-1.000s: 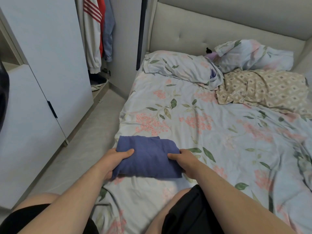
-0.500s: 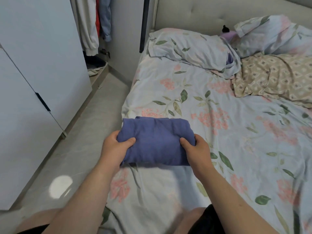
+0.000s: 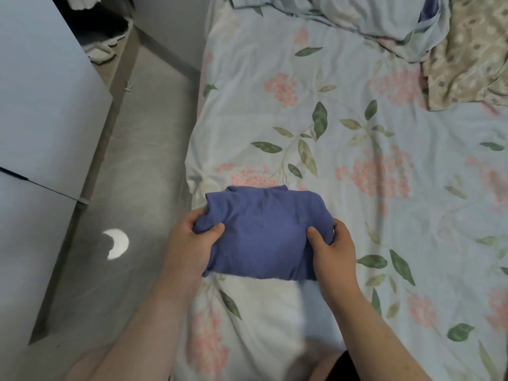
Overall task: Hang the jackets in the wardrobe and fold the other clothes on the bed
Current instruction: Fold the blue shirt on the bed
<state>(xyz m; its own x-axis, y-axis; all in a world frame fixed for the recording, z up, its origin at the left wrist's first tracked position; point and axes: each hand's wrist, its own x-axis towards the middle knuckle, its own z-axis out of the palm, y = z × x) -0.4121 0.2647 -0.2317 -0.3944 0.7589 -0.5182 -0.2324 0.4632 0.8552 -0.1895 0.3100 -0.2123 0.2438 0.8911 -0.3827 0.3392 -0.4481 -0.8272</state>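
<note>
1. Gripping the left end of the folded blue garment [image 3: 264, 235] with the left hand [image 3: 189, 243], thumb lying on top of the cloth, the other fingers curling round the edge and under it.
2. Pinching the right end of the same garment with the right hand [image 3: 334, 251], thumb pressing down on top, fingers wrapping behind the fold.
3. Holding the two hands well apart, one at each short end, with the garment stretching between them as a thick rectangular bundle.
4. Placing that bundle just below the middle of the frame, over the bed [image 3: 343, 111] and close to its left edge; not showing clearly whether the cloth is resting on the sheet or hanging just above it.
5. Spreading pink flowers and green leaves across the pale sheet, from the centre to the right of the frame.
6. Lying crumpled in the upper right corner: a beige patterned cloth [image 3: 467, 56], touching the rumpled floral bedding [image 3: 357, 15] along the top edge.
7. Filling the left side: pale wardrobe doors [image 3: 41, 92], with the grey floor [image 3: 148, 149] running between them and the bed, and a bright crescent of light [image 3: 118, 243] falling on that floor at the lower left.
8. Reaching up from the bottom edge: two bare forearms.
</note>
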